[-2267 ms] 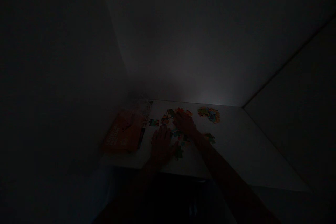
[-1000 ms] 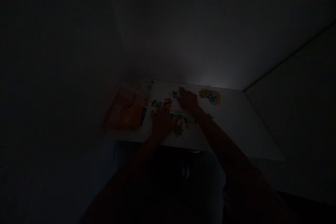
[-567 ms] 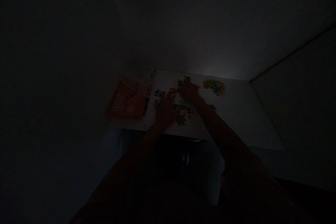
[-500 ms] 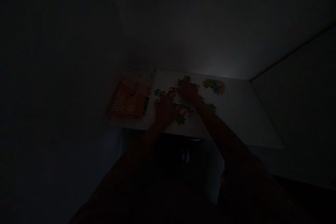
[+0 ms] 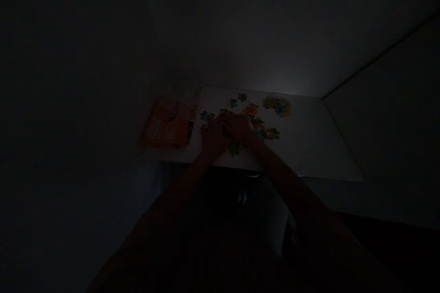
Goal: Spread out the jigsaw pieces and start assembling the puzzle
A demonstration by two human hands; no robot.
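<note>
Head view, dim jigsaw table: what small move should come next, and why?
Probably lift the right hand off the left hand: they overlap on the white table, hiding the colourful cardboard puzzle pieces beneath. Whether either holds one cannot be told.

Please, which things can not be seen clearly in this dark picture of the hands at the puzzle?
- Head view, darkness: whether the left hand or right hand has a grip on a piece.
- The pieces under both hands: hidden by the hands.
- Print on the orange box: too dim and small to read.
- Picture on the far cluster of pieces: too small.
- Space under the white table: black.
</note>
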